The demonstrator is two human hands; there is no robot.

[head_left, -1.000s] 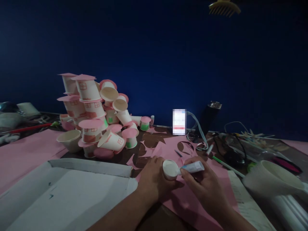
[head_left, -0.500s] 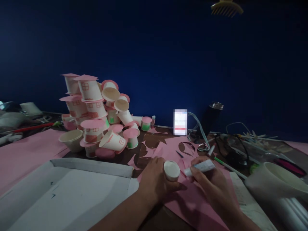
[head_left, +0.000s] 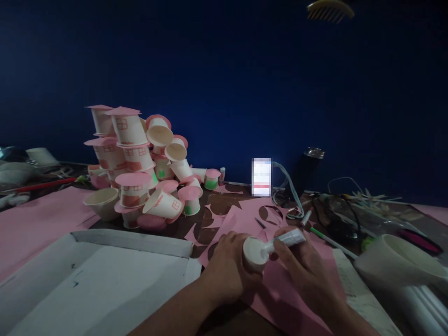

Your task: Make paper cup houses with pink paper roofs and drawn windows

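Note:
My left hand (head_left: 229, 263) is wrapped round a small white paper cup (head_left: 252, 252), its pale round end tilted up towards me. In my right hand (head_left: 297, 261) is a white glue stick (head_left: 289, 239), pinched between thumb and fingers. The glue stick's tip touches the right edge of the cup's end. Both hands are over pink paper (head_left: 280, 294), which has round holes cut out of it. To the left stands a pile of paper cups (head_left: 135, 158) with pink paper discs on them and red windows and doors drawn on.
An open white cardboard box lid (head_left: 115, 284) lies at front left. A lit, blurred screen (head_left: 261, 177) stands at the back beside a pale cable (head_left: 297, 193) and a dark bottle (head_left: 306, 170). Stacked white cups (head_left: 399, 261) lie at right, near a green-tipped stick (head_left: 331, 242).
My right hand has brought the glue stick leftwards, from beside the cup onto its end. My left hand has shifted slightly right and down with the cup, tilting it.

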